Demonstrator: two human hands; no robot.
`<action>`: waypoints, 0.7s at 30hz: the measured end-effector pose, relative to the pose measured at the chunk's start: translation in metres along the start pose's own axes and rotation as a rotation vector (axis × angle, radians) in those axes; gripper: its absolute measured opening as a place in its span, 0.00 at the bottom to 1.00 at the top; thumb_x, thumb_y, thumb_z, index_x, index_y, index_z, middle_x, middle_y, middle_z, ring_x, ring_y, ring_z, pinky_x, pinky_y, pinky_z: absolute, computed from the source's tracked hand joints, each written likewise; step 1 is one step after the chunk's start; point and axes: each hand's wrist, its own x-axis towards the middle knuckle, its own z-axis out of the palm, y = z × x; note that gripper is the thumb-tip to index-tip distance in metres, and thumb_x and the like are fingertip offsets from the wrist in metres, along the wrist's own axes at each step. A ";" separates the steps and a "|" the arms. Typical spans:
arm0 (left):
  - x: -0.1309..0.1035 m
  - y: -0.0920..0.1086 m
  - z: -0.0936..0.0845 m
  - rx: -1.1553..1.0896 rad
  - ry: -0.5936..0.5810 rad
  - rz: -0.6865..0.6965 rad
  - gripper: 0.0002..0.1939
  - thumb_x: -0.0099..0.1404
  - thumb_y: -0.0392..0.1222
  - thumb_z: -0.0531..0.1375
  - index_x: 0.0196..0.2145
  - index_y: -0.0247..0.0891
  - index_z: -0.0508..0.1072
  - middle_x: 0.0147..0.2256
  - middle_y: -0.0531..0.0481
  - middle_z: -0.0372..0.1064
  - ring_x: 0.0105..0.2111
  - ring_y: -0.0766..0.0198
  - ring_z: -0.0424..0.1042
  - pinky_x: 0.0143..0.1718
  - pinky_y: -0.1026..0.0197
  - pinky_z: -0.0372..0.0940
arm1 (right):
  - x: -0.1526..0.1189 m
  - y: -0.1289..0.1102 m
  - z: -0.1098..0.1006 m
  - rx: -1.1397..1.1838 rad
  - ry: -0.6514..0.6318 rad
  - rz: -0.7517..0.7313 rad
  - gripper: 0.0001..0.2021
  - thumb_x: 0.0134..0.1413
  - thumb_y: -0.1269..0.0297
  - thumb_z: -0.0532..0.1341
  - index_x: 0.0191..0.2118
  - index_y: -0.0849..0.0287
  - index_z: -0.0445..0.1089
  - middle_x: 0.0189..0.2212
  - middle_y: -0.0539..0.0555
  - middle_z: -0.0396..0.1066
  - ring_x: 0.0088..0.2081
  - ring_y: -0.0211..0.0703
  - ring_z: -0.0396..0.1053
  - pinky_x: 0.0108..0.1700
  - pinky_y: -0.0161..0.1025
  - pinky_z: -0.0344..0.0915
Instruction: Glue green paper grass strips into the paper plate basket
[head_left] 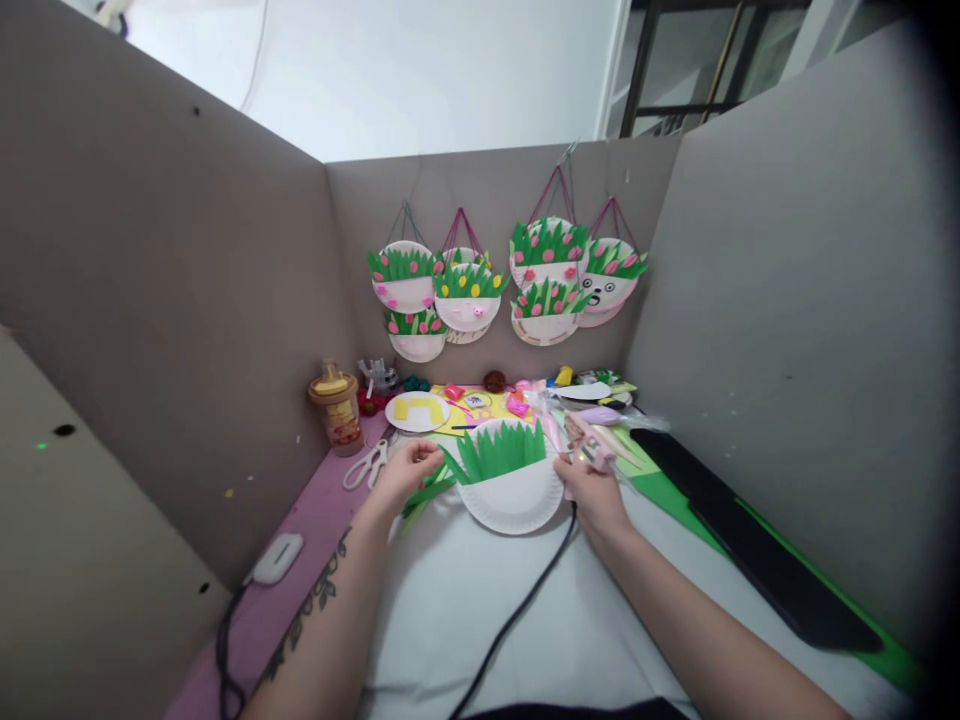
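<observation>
White paper-plate pocket with green paper grass (511, 492), central, above the pale cloth (450, 620). Right hand (592, 490): pinching the pocket's right rim. Left hand (412, 468): fingertips pinched together at the grass's left edge.

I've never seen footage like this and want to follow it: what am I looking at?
There's no machine here: one camera, worn on a person's head, looks forward and down at their bare hands. The right hand holds the edge of a white paper plate with green paper grass. The left hand is at a grass tip; whether it grips is unclear. On the surface are scissors, a lidded cup and colourful craft bits. Similar decorated plates hang behind.
</observation>
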 end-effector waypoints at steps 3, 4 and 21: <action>0.001 -0.006 0.007 0.025 -0.092 0.013 0.17 0.47 0.51 0.64 0.23 0.35 0.65 0.18 0.57 0.59 0.16 0.74 0.55 0.15 0.70 0.48 | 0.000 0.001 0.000 0.005 -0.007 0.001 0.13 0.27 0.68 0.69 0.27 0.61 0.74 0.23 0.51 0.75 0.26 0.43 0.73 0.28 0.34 0.69; 0.002 -0.008 0.008 0.027 -0.092 0.028 0.17 0.48 0.51 0.64 0.21 0.36 0.64 0.17 0.58 0.58 0.15 0.75 0.54 0.15 0.70 0.47 | 0.000 0.001 0.000 -0.006 -0.012 -0.001 0.13 0.27 0.68 0.69 0.28 0.62 0.74 0.24 0.52 0.76 0.27 0.43 0.73 0.29 0.34 0.69; 0.010 0.001 -0.023 -0.118 0.381 0.198 0.14 0.52 0.47 0.61 0.21 0.37 0.61 0.16 0.59 0.55 0.14 0.75 0.52 0.16 0.70 0.45 | 0.004 0.005 -0.003 -0.093 -0.012 -0.009 0.13 0.28 0.67 0.69 0.29 0.62 0.74 0.22 0.50 0.75 0.25 0.42 0.72 0.25 0.33 0.66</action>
